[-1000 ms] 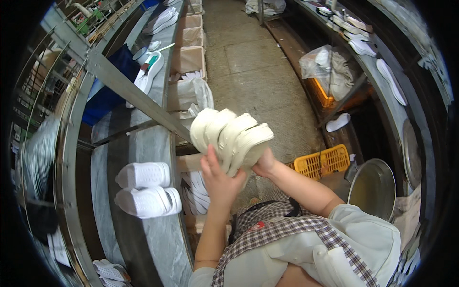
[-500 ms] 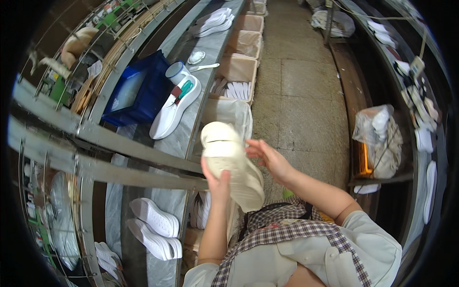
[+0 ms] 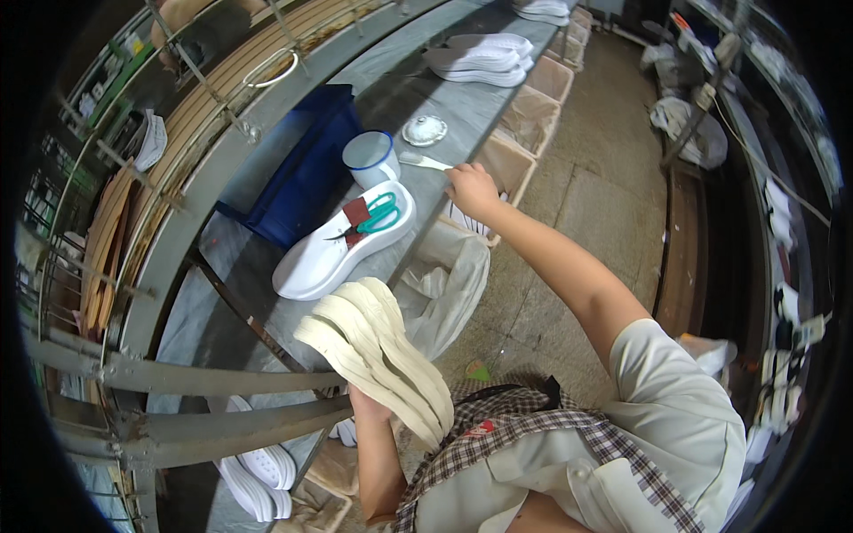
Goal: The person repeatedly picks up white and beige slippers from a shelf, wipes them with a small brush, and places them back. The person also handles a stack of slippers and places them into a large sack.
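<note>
My left hand (image 3: 368, 405) holds a stack of cream shoe soles (image 3: 378, 351) from below, tilted, with most of the fingers hidden behind them. My right hand (image 3: 473, 190) reaches over the bench edge, its fingers closed on the handle end of a small white brush (image 3: 425, 161). Beside the brush head stands a white mug with a blue rim (image 3: 373, 162), and a round white lid (image 3: 425, 131) lies just beyond. A large white sole (image 3: 311, 265) rests nearer me, carrying teal-handled scissors (image 3: 382, 213) and a dark red pad (image 3: 356, 211).
A blue bin (image 3: 306, 169) sits behind the mug on the grey bench (image 3: 453, 111). White soles (image 3: 484, 60) are stacked farther along. Lined bins (image 3: 449, 275) line the bench's aisle side. Metal rails (image 3: 240, 382) cross at near left, above more white soles (image 3: 267, 464).
My right hand has left the soles and stretched forward to the brush, closing on its handle. My left hand has lowered and turned the soles, which now show their side edges.
</note>
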`<action>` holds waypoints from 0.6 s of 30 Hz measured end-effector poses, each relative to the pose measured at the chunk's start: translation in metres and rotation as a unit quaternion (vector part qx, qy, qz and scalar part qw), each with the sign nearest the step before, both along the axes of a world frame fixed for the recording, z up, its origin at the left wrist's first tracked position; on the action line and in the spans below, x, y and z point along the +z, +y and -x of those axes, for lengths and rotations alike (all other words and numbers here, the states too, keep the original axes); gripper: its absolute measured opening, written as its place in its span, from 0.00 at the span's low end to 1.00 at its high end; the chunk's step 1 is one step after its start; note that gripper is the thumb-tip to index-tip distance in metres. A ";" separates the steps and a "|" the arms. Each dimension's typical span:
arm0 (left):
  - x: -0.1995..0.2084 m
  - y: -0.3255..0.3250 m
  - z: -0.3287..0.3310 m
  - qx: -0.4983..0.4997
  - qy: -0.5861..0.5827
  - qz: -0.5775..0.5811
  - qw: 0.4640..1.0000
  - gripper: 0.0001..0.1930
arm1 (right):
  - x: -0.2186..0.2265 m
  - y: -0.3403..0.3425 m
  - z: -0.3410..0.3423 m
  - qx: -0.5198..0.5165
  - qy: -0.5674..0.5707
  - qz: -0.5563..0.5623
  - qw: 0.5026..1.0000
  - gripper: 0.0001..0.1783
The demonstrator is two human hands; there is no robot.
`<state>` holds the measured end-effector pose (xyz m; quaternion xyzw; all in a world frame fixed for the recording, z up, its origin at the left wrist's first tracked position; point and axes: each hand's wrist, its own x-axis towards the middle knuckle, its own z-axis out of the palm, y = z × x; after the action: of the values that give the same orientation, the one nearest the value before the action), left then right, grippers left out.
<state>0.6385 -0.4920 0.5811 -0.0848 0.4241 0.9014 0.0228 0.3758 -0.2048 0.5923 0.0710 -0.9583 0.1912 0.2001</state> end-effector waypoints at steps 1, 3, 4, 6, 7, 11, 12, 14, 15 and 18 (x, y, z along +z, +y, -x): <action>0.000 0.002 0.003 0.003 0.004 0.010 1.000 0.28 | 0.000 -0.003 0.022 0.004 -0.019 -0.024 1.000 0.13; -0.001 0.008 0.009 0.009 0.018 0.044 0.999 0.28 | -0.003 -0.007 0.056 0.030 -0.043 -0.088 0.995 0.09; 0.001 0.011 0.012 0.012 0.028 0.068 0.997 0.28 | -0.004 -0.008 0.068 0.041 -0.065 -0.108 0.991 0.08; 0.007 0.020 0.020 0.017 0.057 0.138 0.989 0.28 | -0.005 -0.002 0.086 0.044 -0.123 -0.101 0.986 0.07; 0.009 0.026 0.026 0.029 0.067 0.158 0.985 0.28 | -0.006 0.002 0.095 0.064 -0.154 -0.136 0.976 0.08; 0.015 0.064 0.045 0.095 0.076 0.086 0.989 0.28 | 0.001 0.028 0.110 0.134 -0.108 -0.177 0.969 0.10; 0.012 0.074 0.050 0.100 0.068 0.000 0.993 0.28 | 0.006 0.037 0.114 0.118 -0.132 -0.147 0.973 0.11; 0.003 0.094 0.054 0.130 0.029 -0.038 0.990 0.28 | 0.016 0.050 0.119 0.116 -0.165 -0.076 0.977 0.11; -0.002 0.103 0.050 0.164 0.004 -0.059 0.985 0.29 | 0.022 0.059 0.121 0.104 -0.192 -0.019 0.976 0.12; -0.021 0.135 0.044 0.211 -0.012 -0.077 0.974 0.29 | 0.054 0.075 0.134 0.169 -0.089 0.096 0.977 0.13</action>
<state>0.5945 -0.3566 0.5600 -0.1813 0.3259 0.9145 -0.1566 0.2416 -0.1296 0.6467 0.1947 -0.9237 0.3189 0.0848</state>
